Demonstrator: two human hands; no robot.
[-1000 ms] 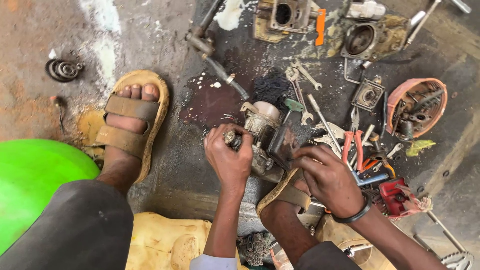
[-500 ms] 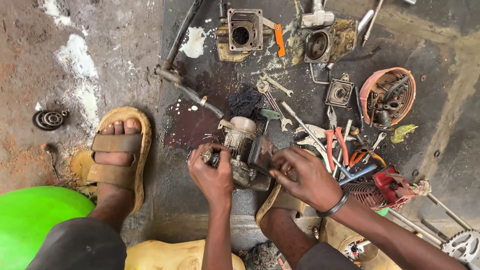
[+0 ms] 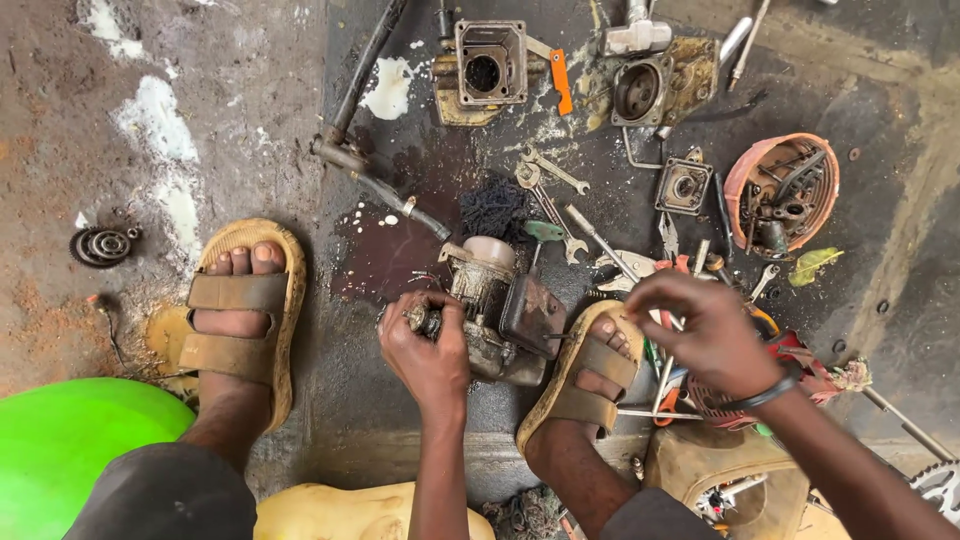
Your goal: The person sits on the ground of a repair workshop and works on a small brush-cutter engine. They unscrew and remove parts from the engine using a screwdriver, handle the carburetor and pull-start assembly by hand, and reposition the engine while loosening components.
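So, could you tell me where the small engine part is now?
Head view, centre: the engine part sits on the floor between the sandalled feet, gripped by the left hand.

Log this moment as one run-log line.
left hand: grips small engine part | right hand: over hand tools, grip unclear | floor: oily

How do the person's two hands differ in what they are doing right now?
The left hand is closed around the end of the small engine part, gripping it low against the floor; the right hand holds nothing of that part and hangs above the pile of hand tools, its fingers bent downward. The left hand sits between the two sandalled feet, the right hand beyond the right foot. Both are bare.
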